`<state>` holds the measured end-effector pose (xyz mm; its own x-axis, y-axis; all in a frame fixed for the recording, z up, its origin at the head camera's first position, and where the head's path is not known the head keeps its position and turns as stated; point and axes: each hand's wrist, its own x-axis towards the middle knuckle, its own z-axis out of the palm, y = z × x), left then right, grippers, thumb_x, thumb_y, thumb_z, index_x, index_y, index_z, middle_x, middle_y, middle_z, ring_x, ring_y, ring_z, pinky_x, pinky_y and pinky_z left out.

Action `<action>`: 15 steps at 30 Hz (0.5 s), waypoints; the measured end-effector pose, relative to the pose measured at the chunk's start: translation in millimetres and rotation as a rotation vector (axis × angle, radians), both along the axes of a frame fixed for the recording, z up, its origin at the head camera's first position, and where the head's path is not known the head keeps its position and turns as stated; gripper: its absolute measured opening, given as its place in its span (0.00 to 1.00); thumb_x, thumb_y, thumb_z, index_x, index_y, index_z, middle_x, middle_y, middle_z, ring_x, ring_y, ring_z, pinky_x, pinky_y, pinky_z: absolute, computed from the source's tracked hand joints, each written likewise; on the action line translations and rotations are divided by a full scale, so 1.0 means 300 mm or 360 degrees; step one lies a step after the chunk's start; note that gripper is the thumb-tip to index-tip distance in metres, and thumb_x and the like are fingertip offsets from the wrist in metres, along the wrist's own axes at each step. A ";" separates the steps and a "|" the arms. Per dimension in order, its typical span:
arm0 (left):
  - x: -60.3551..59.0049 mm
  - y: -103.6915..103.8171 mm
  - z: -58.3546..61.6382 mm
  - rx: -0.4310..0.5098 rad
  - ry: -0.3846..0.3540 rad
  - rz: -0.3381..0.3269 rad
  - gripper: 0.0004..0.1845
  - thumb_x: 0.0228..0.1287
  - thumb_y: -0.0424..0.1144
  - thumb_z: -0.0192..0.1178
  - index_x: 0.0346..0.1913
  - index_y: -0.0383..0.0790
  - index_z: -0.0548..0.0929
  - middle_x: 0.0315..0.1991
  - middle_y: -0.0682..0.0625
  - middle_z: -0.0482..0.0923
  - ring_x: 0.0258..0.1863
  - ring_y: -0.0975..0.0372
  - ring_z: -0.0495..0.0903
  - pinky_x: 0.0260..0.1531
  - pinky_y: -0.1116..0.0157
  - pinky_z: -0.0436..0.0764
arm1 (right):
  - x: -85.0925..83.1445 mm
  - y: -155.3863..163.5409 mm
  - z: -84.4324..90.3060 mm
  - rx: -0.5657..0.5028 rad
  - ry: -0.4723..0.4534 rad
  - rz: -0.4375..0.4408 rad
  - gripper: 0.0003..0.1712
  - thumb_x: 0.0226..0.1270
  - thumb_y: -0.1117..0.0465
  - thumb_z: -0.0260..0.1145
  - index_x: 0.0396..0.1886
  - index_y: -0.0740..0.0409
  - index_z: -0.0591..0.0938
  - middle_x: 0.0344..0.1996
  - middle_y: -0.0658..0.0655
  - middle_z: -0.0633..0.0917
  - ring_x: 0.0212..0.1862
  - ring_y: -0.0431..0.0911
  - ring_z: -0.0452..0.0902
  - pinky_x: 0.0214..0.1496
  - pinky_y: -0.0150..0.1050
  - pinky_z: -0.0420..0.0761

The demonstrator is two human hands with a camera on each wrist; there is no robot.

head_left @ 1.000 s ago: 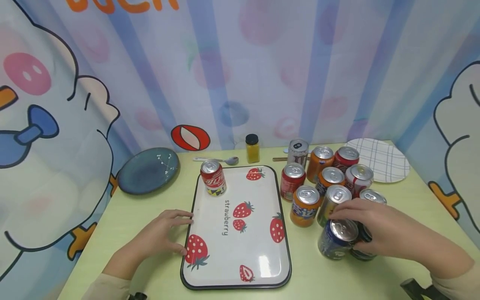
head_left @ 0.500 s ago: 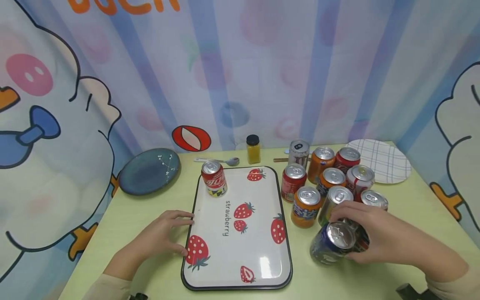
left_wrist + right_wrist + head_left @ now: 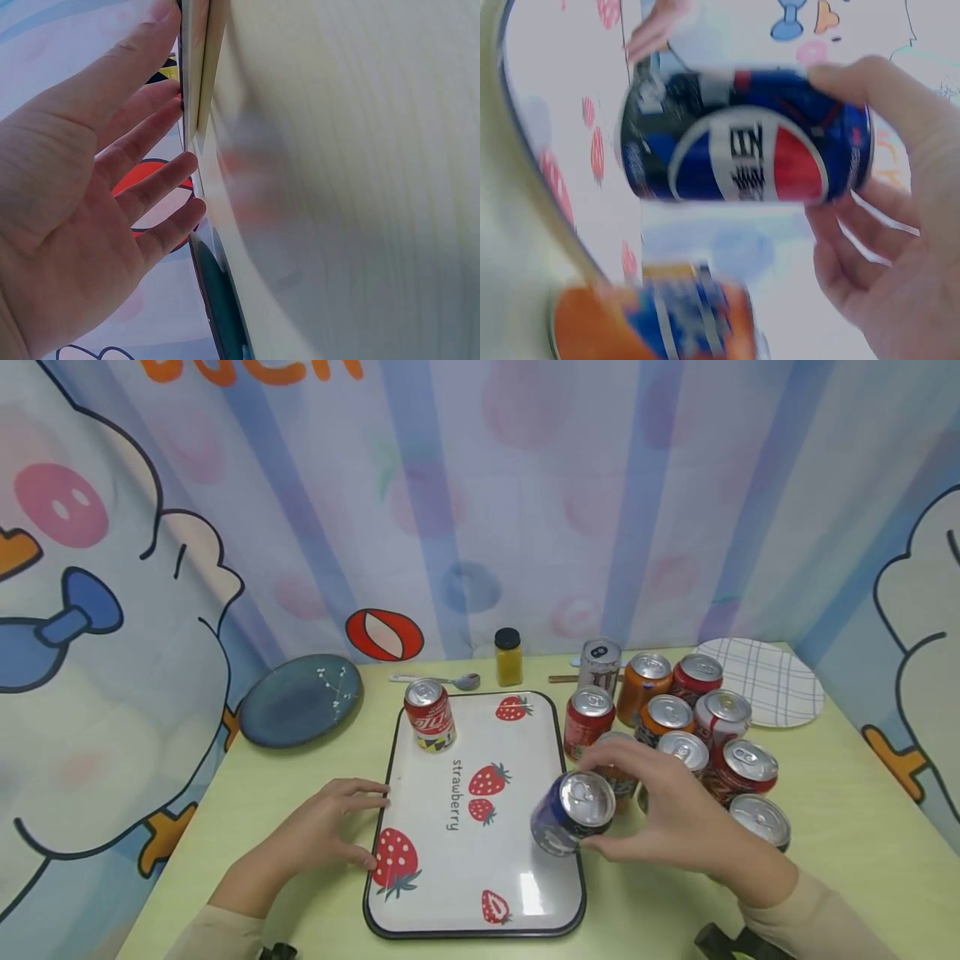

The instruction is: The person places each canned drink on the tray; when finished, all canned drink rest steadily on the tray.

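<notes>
The right hand (image 3: 667,818) grips a blue aluminium cola can (image 3: 573,812) with a red, white and blue round logo, fingers and thumb curled round its body; the can is off the table, tilted with its silver top toward the camera, over the right edge of the white rectangular strawberry-printed tray with a black rim (image 3: 472,930); in the right wrist view the same can (image 3: 746,135) lies sideways against the fingers (image 3: 870,97), with an orange can blurred beneath it. The left hand (image 3: 318,833) lies flat on the pale yellow-green table (image 3: 285,777), fingers straight and slightly spread, holding nothing, fingertips at the tray's left rim; the left wrist view shows the palm (image 3: 60,217) beside the table edge. Just right of the gripped can stands a silver-topped can (image 3: 759,817) near the table's front, and behind the hand a cluster of upright red, orange and silver cans (image 3: 675,710), close together; at the tray's far left corner stands a red cola can (image 3: 429,715). Farther back lie a dark teal round plate (image 3: 300,700), a metal spoon (image 3: 442,679), a small yellow jar with a black lid (image 3: 508,657) and a white checked plate (image 3: 765,681).
</notes>
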<state>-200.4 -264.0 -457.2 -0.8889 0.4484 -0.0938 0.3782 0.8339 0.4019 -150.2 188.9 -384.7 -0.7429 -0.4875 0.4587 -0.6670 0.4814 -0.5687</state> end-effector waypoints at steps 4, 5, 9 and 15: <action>0.001 -0.004 0.003 -0.0004 0.0001 -0.0008 0.44 0.36 0.58 0.84 0.62 0.48 0.85 0.69 0.51 0.77 0.72 0.45 0.70 0.71 0.40 0.71 | -0.040 -0.116 -0.014 -0.0105 -0.0083 -0.0106 0.40 0.39 0.56 0.90 0.55 0.43 0.81 0.53 0.41 0.84 0.55 0.38 0.81 0.58 0.44 0.87; 0.001 -0.005 0.005 0.0000 -0.0003 -0.0005 0.44 0.36 0.58 0.85 0.63 0.48 0.85 0.69 0.51 0.77 0.72 0.45 0.69 0.72 0.40 0.71 | -0.055 -0.144 -0.020 -0.0131 -0.0094 -0.0138 0.39 0.39 0.56 0.90 0.55 0.44 0.82 0.53 0.42 0.84 0.54 0.39 0.81 0.56 0.45 0.87; -0.001 -0.004 0.013 0.0004 -0.0024 0.0015 0.44 0.37 0.57 0.85 0.63 0.48 0.85 0.69 0.51 0.76 0.73 0.45 0.69 0.72 0.39 0.71 | -0.128 -0.250 -0.046 -0.0213 -0.0128 -0.0289 0.37 0.41 0.55 0.89 0.54 0.49 0.82 0.52 0.45 0.85 0.51 0.40 0.81 0.55 0.45 0.86; -0.003 -0.003 0.001 0.0011 -0.0033 0.0018 0.44 0.36 0.58 0.84 0.63 0.49 0.85 0.69 0.52 0.77 0.72 0.46 0.69 0.71 0.40 0.71 | -0.237 -0.366 -0.081 -0.0273 -0.0176 -0.0519 0.38 0.45 0.54 0.87 0.58 0.53 0.82 0.52 0.52 0.84 0.53 0.46 0.80 0.55 0.48 0.85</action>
<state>-201.1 -264.8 -456.8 -0.8917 0.4393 -0.1088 0.3607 0.8351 0.4153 -221.1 79.2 -409.1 -0.8960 -0.1404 0.4213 -0.4244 0.5501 -0.7192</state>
